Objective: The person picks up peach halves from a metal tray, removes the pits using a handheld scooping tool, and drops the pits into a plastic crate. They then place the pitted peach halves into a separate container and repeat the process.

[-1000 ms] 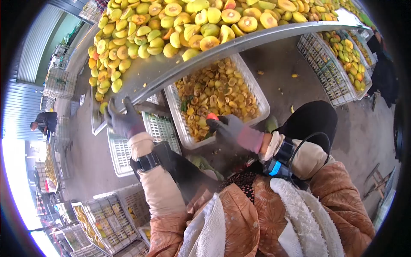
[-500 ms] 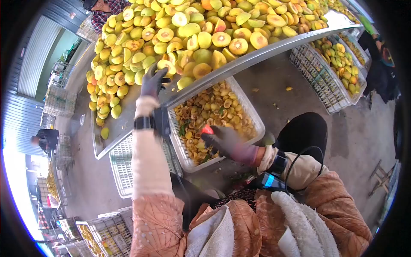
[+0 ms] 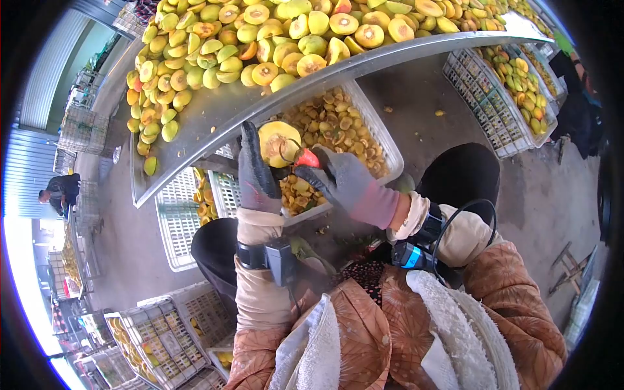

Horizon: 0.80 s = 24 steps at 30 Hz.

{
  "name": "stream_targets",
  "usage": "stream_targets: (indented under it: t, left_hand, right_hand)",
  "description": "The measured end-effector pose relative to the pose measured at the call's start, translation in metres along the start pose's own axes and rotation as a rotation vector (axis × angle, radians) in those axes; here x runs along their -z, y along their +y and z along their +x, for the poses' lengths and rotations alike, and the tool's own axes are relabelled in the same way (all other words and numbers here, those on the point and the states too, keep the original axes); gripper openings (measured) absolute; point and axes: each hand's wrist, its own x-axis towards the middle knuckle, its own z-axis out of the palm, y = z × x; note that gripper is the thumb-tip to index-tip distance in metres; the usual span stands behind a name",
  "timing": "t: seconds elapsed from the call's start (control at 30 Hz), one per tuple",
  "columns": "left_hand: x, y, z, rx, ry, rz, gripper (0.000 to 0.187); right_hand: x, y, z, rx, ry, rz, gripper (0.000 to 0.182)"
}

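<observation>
Fruit half (image 3: 276, 138) pinched in left fingers (image 3: 249, 146), right fingers (image 3: 314, 177) closed round red tool (image 3: 307, 158), near table edge (image 3: 390, 54).

Two gloved hands (image 3: 259, 175) (image 3: 351, 188), one held cut fruit (image 3: 278, 140), one red-handled tool (image 3: 307, 158), countless piled halves (image 3: 264, 73).

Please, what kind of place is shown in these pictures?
Probably a fruit-processing workshop: halved fruit heaped on a metal table, plastic crates of fruit on the floor, and a gloved right hand with a red-handled tool.
</observation>
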Motion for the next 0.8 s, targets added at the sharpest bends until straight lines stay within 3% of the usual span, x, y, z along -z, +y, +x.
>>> stream_targets:
  t: [0.07,0.2,0.27,0.33,0.47,0.57,0.63,0.67,0.77,0.8]
  left_hand:
    - [-0.002,-0.004,-0.008,-0.04,0.072,0.066,0.046]
    - [0.009,-0.024,-0.006,-0.132,-0.016,0.137,0.051]
    - [0.003,-0.023,-0.009,-0.123,0.099,0.105,0.053]
    - [-0.002,-0.026,-0.006,-0.147,0.104,0.099,0.054]
    - [-0.013,-0.027,-0.007,-0.155,0.118,-0.028,0.054]
    - [-0.005,-0.034,-0.004,-0.157,0.093,-0.025,0.051]
    - [-0.002,-0.039,-0.004,-0.157,0.097,-0.001,0.05]
    - [-0.001,-0.041,-0.005,-0.161,0.101,0.019,0.05]
    - [-0.017,-0.044,-0.009,-0.236,0.276,0.117,0.048]
    - [-0.019,-0.046,-0.012,-0.233,0.275,0.121,0.048]
  right_hand:
    - [-0.002,0.001,0.0,0.003,0.022,0.009,0.025]
    - [-0.002,0.002,0.0,-0.001,0.0,0.043,0.025]
    - [0.001,-0.002,0.001,-0.007,-0.009,0.067,0.026]
    - [0.002,-0.005,0.001,-0.104,-0.065,0.125,0.027]
    - [0.009,-0.012,-0.002,-0.057,-0.047,0.23,0.027]
    - [0.015,-0.02,-0.002,-0.191,-0.164,0.316,0.029]
    - [0.011,-0.015,-0.01,0.019,-0.058,0.282,0.036]
    - [0.005,-0.008,-0.009,0.016,-0.056,0.285,0.036]
    - [-0.005,0.006,-0.003,-0.016,-0.116,0.464,0.038]
    - [-0.002,0.002,-0.001,-0.181,-0.18,0.503,0.039]
